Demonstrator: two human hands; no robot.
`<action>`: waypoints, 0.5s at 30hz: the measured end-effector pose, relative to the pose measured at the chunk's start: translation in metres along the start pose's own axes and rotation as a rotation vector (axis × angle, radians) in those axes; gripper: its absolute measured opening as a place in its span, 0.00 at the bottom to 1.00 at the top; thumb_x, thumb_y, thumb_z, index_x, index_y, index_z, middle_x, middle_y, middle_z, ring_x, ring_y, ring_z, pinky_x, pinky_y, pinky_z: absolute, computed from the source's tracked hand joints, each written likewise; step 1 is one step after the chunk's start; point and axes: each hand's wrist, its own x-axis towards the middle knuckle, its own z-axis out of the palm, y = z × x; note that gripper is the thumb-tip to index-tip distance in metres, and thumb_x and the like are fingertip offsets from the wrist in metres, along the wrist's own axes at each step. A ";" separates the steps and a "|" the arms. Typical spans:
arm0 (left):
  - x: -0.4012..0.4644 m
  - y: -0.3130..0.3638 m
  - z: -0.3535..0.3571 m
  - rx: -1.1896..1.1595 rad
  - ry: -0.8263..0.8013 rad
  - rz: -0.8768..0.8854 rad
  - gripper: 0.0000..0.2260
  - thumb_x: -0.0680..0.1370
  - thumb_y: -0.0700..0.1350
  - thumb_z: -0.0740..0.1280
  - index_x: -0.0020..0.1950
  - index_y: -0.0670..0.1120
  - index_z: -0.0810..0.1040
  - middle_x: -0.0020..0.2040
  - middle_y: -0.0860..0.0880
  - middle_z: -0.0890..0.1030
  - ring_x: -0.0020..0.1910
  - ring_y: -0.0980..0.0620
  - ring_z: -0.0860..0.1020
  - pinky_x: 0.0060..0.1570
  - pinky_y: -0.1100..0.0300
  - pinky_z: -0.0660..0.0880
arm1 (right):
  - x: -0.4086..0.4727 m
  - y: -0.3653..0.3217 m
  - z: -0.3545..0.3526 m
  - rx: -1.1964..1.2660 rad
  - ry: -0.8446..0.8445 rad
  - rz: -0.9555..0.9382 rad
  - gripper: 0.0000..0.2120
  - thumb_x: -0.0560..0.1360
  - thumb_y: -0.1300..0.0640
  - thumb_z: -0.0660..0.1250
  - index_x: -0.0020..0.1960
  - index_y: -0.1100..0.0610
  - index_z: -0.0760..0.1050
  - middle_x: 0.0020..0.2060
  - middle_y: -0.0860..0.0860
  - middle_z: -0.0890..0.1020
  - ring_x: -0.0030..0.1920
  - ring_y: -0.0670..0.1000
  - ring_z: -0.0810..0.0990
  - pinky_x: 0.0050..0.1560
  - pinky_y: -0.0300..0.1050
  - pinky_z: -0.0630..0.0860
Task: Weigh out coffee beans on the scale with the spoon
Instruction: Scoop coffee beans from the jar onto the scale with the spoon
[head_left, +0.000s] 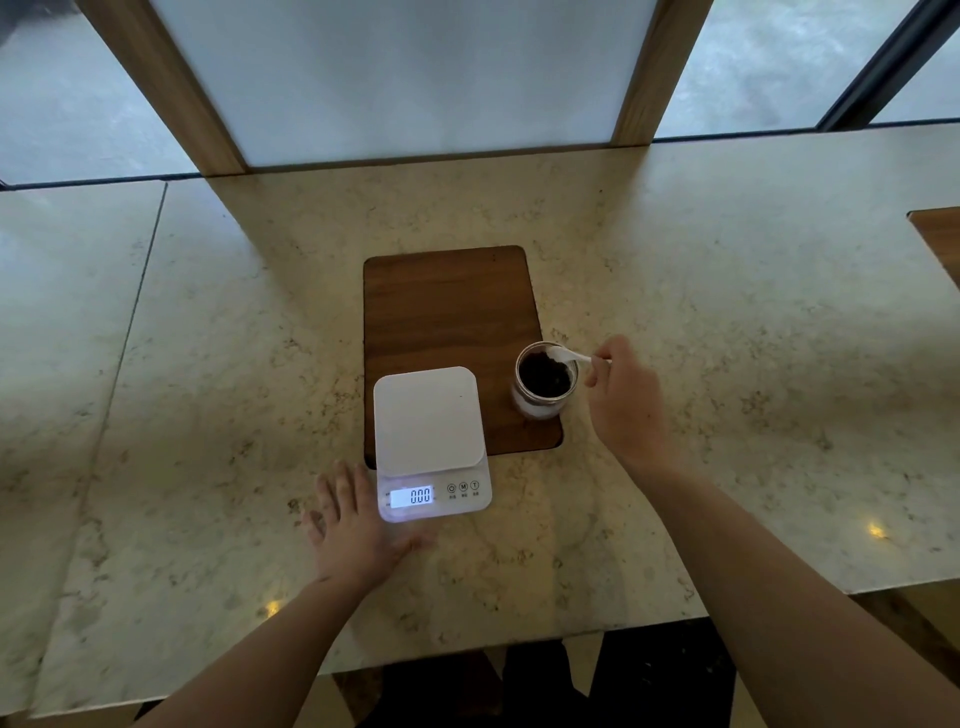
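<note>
A white digital scale (428, 421) rests on the near part of a wooden board (449, 306), its lit display reading 0.00 and its platform bare. To its right stands an open glass jar (545, 382) of dark coffee beans. My right hand (626, 400) pinches the handle of a white plastic spoon (566, 355), whose bowl sits over the jar's far rim. My left hand (353, 525) lies flat on the counter with fingers spread, just left of the scale's display.
The marble counter (727, 312) stretches wide on both sides. A second wooden piece (940, 239) pokes in at the right edge. A wood-framed panel (415, 78) and windows close off the far side. The counter's front edge runs below my forearms.
</note>
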 end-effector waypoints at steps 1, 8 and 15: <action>0.000 0.000 0.000 -0.003 -0.001 0.002 0.63 0.58 0.83 0.55 0.76 0.50 0.27 0.78 0.46 0.30 0.73 0.43 0.25 0.72 0.35 0.34 | 0.001 0.000 -0.001 -0.076 -0.002 -0.071 0.07 0.80 0.65 0.59 0.44 0.58 0.70 0.30 0.54 0.76 0.28 0.52 0.73 0.25 0.48 0.68; 0.000 0.000 0.000 0.010 -0.002 0.003 0.61 0.60 0.82 0.56 0.74 0.51 0.24 0.77 0.46 0.27 0.72 0.44 0.23 0.72 0.35 0.35 | 0.003 0.007 0.016 -0.168 -0.153 -0.009 0.07 0.78 0.67 0.58 0.43 0.60 0.68 0.30 0.52 0.73 0.29 0.54 0.71 0.26 0.48 0.65; 0.000 0.001 0.001 0.024 0.006 -0.003 0.61 0.60 0.83 0.55 0.71 0.52 0.20 0.76 0.47 0.26 0.72 0.43 0.24 0.73 0.34 0.36 | 0.010 0.011 0.023 0.273 -0.173 0.478 0.08 0.79 0.61 0.59 0.42 0.56 0.72 0.32 0.53 0.83 0.33 0.51 0.80 0.38 0.51 0.76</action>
